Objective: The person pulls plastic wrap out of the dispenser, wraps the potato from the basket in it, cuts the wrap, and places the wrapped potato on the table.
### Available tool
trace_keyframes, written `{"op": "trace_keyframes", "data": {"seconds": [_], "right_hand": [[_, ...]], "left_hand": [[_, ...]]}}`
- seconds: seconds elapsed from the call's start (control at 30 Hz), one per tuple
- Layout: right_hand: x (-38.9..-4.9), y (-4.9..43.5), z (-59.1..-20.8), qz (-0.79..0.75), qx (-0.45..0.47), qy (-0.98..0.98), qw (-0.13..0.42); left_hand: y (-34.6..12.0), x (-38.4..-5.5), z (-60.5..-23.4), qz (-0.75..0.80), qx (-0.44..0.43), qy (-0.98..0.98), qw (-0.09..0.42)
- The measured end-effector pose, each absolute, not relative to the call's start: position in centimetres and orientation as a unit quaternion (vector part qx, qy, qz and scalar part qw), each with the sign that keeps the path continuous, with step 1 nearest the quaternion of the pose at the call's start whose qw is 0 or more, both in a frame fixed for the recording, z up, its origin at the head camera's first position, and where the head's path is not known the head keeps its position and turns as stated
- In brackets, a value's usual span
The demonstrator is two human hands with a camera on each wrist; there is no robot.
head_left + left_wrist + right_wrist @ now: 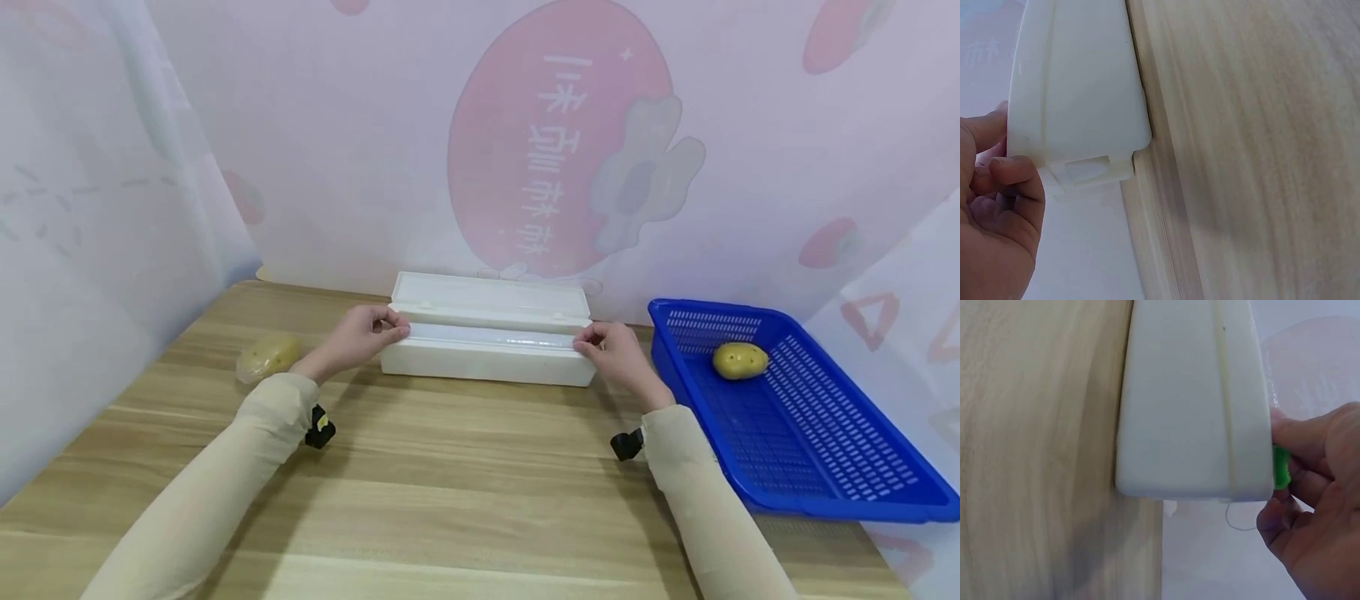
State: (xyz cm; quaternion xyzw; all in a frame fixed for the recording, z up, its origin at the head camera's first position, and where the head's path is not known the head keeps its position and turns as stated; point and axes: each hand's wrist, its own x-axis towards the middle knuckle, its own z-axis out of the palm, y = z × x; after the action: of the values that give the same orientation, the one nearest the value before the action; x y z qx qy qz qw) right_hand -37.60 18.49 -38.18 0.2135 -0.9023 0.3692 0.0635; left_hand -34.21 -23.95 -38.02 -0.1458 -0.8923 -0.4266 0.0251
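A long white cling film box [483,364] stands at the back of the table, its lid [491,292] raised behind it. Glossy cling film [517,339] lies along the top opening. At the left end my left hand [365,331] pinches the film's edge between thumb and finger; in the left wrist view the other fingers curl beside the box end. My right hand [617,357] pinches the edge at the right end. A small green piece [1281,467] shows by the right fingers in the right wrist view.
A potato [270,357] in clear film lies left of my left hand. On the right a blue basket [750,492] holds another potato [740,361]. Behind the table hangs a printed pink and white cloth [337,150].
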Motion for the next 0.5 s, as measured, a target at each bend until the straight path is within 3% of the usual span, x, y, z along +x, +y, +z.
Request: {"op": "trace_keyframes", "data": {"seconds": [0.5], "right_hand": [[-37.0, 17.73, -38.43, 0.32, 0.223, -0.907, 0.157]], "left_hand": [[-24.1, -34.46, -37.47, -0.393, -0.181, -0.901, 0.038]]}}
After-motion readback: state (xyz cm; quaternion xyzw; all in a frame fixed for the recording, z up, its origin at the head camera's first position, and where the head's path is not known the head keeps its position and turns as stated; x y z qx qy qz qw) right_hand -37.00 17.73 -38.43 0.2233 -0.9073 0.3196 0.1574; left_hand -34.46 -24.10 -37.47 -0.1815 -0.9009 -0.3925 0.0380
